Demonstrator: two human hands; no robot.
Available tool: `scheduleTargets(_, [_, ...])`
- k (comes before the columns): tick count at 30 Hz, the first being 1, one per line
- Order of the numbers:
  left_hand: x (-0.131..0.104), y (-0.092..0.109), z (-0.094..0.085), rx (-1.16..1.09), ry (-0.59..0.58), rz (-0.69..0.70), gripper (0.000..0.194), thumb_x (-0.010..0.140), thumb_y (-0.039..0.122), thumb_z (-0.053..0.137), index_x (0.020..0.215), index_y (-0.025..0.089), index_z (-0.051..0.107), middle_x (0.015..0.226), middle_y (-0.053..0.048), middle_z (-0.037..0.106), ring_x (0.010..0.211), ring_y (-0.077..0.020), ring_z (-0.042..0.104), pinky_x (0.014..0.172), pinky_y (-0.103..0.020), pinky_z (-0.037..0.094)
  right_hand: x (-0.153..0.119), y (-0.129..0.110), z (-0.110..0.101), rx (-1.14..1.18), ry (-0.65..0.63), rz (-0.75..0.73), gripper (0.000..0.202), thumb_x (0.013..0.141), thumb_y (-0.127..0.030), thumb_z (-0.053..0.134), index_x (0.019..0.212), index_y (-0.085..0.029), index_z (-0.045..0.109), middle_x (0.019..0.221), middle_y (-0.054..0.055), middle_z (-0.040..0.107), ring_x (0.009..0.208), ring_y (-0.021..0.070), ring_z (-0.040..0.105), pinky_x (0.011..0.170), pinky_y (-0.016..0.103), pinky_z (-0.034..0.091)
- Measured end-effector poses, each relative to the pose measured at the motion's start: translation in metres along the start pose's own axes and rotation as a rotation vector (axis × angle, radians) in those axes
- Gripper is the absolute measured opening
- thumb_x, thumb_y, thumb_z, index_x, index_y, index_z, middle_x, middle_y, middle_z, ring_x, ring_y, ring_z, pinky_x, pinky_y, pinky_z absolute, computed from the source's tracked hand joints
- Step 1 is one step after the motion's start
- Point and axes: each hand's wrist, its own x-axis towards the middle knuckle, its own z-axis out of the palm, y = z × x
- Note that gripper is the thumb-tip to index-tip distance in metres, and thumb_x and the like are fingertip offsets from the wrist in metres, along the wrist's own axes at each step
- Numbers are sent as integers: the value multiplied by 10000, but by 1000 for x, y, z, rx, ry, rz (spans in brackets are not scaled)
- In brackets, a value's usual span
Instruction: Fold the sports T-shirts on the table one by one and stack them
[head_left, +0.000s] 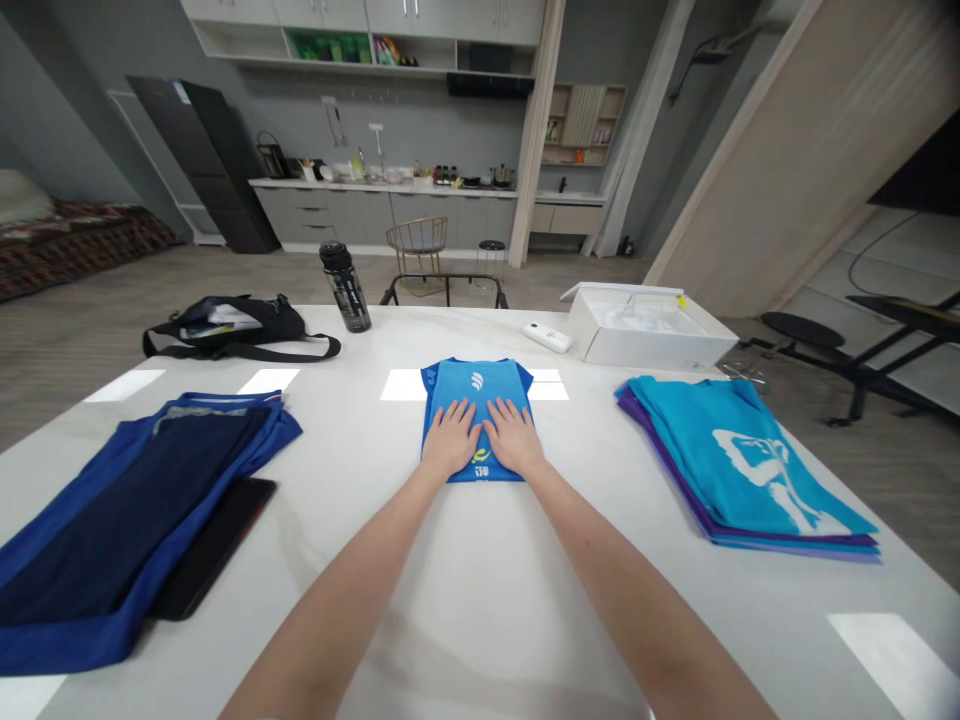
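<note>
A blue T-shirt (480, 385), folded into a compact shape, lies at the middle of the white table (465, 600). A white mark shows near its top and a yellow-green print near its lower edge. My left hand (450, 440) rests flat on the shirt's left half, fingers spread. Flat on the right half is my right hand (514, 436), its fingers also stretched out. Both palms hide part of the print. Neither hand grips the cloth.
Folded turquoise and purple shirts (675, 440) lie stacked at right, dark-blue clothes (142, 500) at left over a black flat object (217, 550). Farther back are a black bag (232, 325), a bottle (346, 290), a white device (547, 337) and a white open box (645, 330).
</note>
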Motion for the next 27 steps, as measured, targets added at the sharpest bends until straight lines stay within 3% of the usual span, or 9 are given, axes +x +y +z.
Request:
scheduleTargets(3, [-11,-4,-6,-2,-5,-53,617,1037,535,254,1542,229,431,1624,-60,369,1518,-263,299,1246,-501,220,-7,11,-8,-2,-29,63,629,1058,-508,244,1591,-188,340,1660,71,278,1541,267,204,1239,506,132])
scheduleTargets(6, [-24,0,-12,21,47,-66,622,1049,487,226,1547,165,415,1630,-97,350,1520,-270,293,1250,-513,202,-18,8,-13,-7,21,64,614,1064,-454,229,1586,-150,342,1663,87,265,1543,271,199,1241,530,102])
scheduleTargets(9, [-35,10,-12,52,109,38,584,1058,353,195,1557,111,377,1644,-106,318,1535,-233,256,1263,-468,179,-30,-8,-11,-2,75,-46,590,1068,-363,188,1581,-118,343,1660,93,270,1549,234,180,1252,495,70])
scheduleTargets(11, [-42,16,-10,56,60,115,564,1050,303,215,1565,135,368,1642,-84,328,1534,-213,258,1256,-445,211,-38,-18,-8,23,27,-107,592,1070,-367,171,1579,-125,352,1656,82,286,1543,222,207,1252,453,114])
scheduleTargets(14, [-53,19,-8,49,-23,103,563,1048,375,254,1573,204,367,1633,-50,348,1524,-230,286,1244,-476,239,-49,-16,-5,18,-41,-100,605,1071,-433,186,1588,-161,343,1653,66,292,1536,239,232,1246,460,142])
scheduleTargets(18, [-67,13,-12,50,-17,15,636,1040,543,226,1575,230,370,1645,-64,318,1523,-269,286,1245,-504,217,-63,7,-11,-34,-60,-28,625,1067,-481,211,1611,-182,283,1666,60,253,1547,258,193,1245,501,123])
scheduleTargets(21, [-79,11,-18,54,-30,-12,661,1036,565,231,1586,218,343,1646,-88,313,1528,-278,274,1242,-500,219,-75,15,-18,-48,-91,21,647,1065,-502,191,1619,-174,248,1676,75,209,1552,262,176,1238,541,118])
scheduleTargets(23, [-86,14,-20,62,-7,-13,654,1039,537,256,1603,208,296,1661,-88,271,1539,-278,241,1247,-505,202,-85,7,-20,-45,-86,21,662,1061,-521,172,1623,-177,231,1682,80,174,1560,266,141,1233,579,87])
scheduleTargets(27, [-100,25,-22,62,2,111,616,1043,408,290,1618,195,232,1675,-57,226,1557,-233,182,1270,-492,145,-106,-20,-18,14,-92,-157,656,1059,-533,122,1630,-222,208,1680,52,181,1567,222,108,1244,558,24])
